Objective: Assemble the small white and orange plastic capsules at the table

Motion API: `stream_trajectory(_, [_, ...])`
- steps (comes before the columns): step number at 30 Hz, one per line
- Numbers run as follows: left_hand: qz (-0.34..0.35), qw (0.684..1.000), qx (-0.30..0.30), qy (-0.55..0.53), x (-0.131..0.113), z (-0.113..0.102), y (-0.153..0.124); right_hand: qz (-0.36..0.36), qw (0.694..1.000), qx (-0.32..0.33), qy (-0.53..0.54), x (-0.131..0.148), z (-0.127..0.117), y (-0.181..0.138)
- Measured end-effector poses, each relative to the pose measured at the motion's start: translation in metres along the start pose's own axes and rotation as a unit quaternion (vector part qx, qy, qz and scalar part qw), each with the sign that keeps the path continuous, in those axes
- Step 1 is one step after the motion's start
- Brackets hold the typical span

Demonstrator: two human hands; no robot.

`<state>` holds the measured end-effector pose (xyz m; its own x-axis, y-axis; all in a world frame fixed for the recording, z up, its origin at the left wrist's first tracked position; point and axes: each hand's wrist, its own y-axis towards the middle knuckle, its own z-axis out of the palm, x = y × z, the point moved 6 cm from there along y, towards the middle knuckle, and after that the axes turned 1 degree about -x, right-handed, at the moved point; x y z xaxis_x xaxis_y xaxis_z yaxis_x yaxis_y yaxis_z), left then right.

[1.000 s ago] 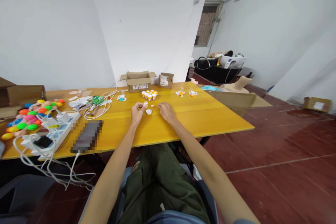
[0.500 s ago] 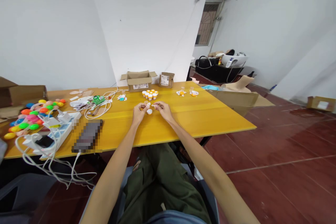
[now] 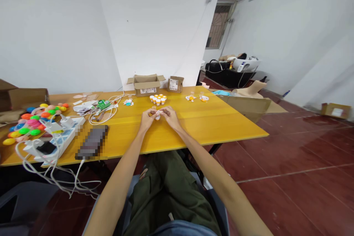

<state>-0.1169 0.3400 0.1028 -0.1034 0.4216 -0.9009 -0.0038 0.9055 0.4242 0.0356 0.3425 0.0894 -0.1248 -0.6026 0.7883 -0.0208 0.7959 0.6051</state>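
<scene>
My left hand (image 3: 148, 118) and my right hand (image 3: 170, 118) meet over the middle of the table. Both are closed, fingertips pinched on a small white piece (image 3: 159, 112) between them; its exact kind is too small to make out. Just below the fingertips a small white cup (image 3: 158, 117) stands on the table, partly hidden by the hands. Beyond them is a tight cluster of white cups with orange rims (image 3: 158, 100).
Small white and orange parts (image 3: 204, 99) lie to the right, white and teal ones (image 3: 128, 102) to the left. Two cardboard boxes (image 3: 146, 85) stand against the wall. A phone (image 3: 92, 142), a power strip (image 3: 69, 132) with tangled cables and colourful plastic eggs (image 3: 34, 122) fill the left side.
My hands have come together; the right hand moved left, bringing its small white piece up to the one in my left hand. The cup beneath is now more covered.
</scene>
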Motion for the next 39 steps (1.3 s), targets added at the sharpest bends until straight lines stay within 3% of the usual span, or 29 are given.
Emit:
stream_trajectory(14, [0.005,1.0,-0.006,0.015,0.003,-0.001,0.002,0.021,0.999,-0.046,0.006,-0.001,0.0,-0.005])
stream_trajectory(23, [-0.001,1.0,-0.014,0.011,0.0,-0.002,0.0,0.01,0.991,-0.063,-0.12,0.014,-0.007,-0.007])
stream_trajectory(30, [0.003,1.0,-0.012,0.017,0.001,-0.001,0.001,-0.049,0.975,-0.023,-0.214,0.022,-0.002,-0.009])
stream_trajectory(39, [-0.003,1.0,-0.004,0.006,0.002,-0.001,0.001,-0.039,0.975,-0.024,-0.219,0.014,-0.002,-0.009])
